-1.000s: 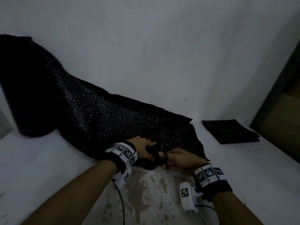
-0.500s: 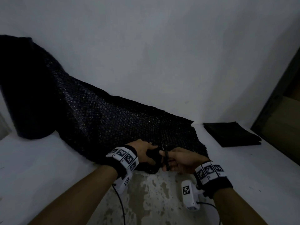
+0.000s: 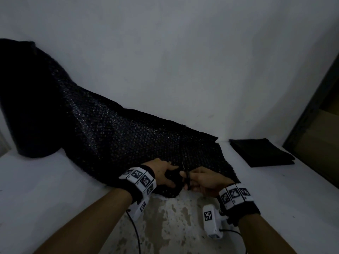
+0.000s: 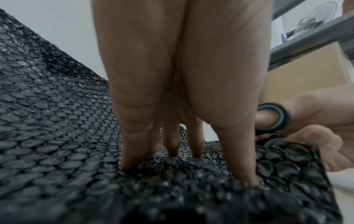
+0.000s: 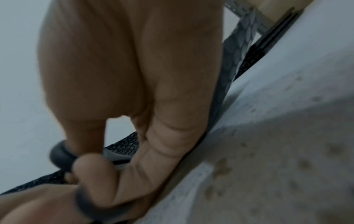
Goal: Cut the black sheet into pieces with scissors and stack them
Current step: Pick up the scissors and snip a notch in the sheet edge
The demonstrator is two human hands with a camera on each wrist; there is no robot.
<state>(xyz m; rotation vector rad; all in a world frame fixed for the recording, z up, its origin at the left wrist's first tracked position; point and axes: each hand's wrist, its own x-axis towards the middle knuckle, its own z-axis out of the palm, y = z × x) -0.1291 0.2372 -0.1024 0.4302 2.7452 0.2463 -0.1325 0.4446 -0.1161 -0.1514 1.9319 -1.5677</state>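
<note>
I see the black bubble-textured plastic sheet (image 3: 117,136) spread from a roll at the left across the white table (image 3: 45,180), its near edge at the worn patch in front of me. My left hand (image 3: 161,173) grips that edge, fingertips (image 4: 247,180) dug into the bunched plastic. My right hand (image 3: 203,178) holds the dark-handled scissors (image 3: 186,176), fingers through the loops, blades pointing into the sheet. A stack of black cut pieces (image 3: 262,153) lies well apart at the right.
</note>
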